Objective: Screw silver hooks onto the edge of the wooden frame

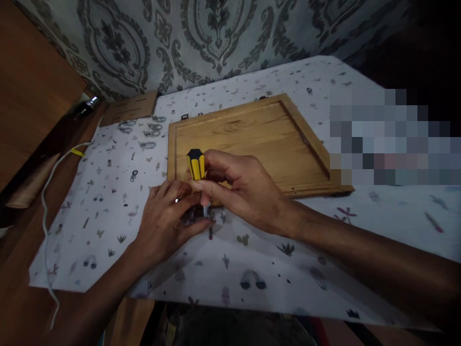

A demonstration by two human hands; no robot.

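My right hand [245, 187] is closed around a yellow and black screwdriver [196, 164], which stands upright with its handle on top. Its tip is hidden behind my fingers. My left hand [173, 206] is closed beside it, thumb and fingers around a shiny metal hinge [206, 210] at the near left edge of a wooden cabinet door [248, 139]. Most of the hinge is covered by my fingers. The door lies flat, its recessed panel facing up.
Several loose metal hinges [147, 144] lie left of the door, near a piece of cardboard [129, 108]. A white cable [45, 206] runs along the left. The patterned tablecloth [230, 269] covers the table. Patterned fabric [216, 33] stands behind; a blurred patch covers the right side.
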